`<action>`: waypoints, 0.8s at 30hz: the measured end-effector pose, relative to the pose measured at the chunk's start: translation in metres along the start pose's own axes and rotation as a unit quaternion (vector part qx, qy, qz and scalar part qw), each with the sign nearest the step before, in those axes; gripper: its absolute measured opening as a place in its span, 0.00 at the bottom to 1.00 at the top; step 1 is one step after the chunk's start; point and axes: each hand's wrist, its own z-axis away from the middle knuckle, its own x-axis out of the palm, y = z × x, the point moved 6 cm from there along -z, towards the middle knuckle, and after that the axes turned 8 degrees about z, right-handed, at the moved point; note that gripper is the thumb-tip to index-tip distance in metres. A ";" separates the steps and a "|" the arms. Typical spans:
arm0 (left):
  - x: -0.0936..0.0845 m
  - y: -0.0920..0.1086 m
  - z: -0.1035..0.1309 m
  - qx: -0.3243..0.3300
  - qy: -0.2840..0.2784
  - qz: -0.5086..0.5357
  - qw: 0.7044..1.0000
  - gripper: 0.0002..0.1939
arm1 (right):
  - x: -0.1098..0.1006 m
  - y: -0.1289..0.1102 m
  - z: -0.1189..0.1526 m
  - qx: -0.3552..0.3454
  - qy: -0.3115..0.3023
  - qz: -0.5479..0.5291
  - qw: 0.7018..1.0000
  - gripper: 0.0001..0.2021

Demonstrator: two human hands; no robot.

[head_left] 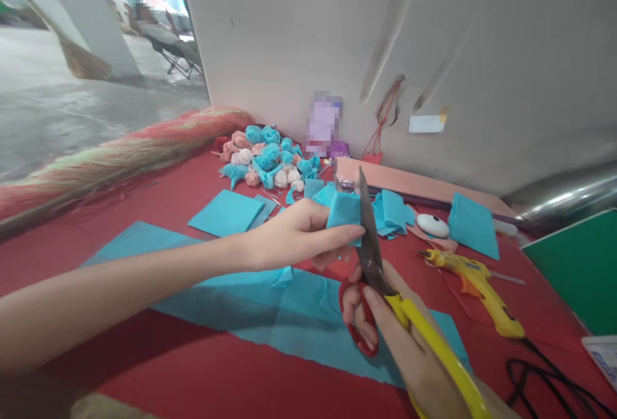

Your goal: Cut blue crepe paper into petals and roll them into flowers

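Note:
Pinched between the thumb and fingers of my left hand [308, 232] is a small folded piece of blue paper [344, 211]. My right hand [400, 329] grips a pair of scissors [370, 258] with one red and one yellow handle loop. The scissor blades point upward and lie along the right edge of the folded piece, close to my left thumb tip. Beneath both hands a long blue sheet [289, 310] is spread on the red tabletop [216, 361].
Blue, pink and white paper flowers [270, 155] are heaped at the back. A yellow glue gun [475, 281] with a black cable lies at right, near a white oval object [432, 225] and folded blue paper [473, 225]. A person reclines in a chair far left.

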 end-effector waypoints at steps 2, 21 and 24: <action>0.002 0.000 0.000 0.009 -0.006 0.011 1.000 0.24 | 0.000 -0.001 0.001 -0.001 0.001 -0.002 1.000 0.08; 0.003 0.010 0.003 0.001 -0.009 0.078 0.997 0.22 | 0.009 0.008 0.003 -0.044 -0.052 -0.058 0.996 0.17; 0.003 0.010 0.004 0.000 -0.005 0.096 0.995 0.22 | 0.009 0.005 0.009 -0.032 0.015 -0.050 0.998 0.16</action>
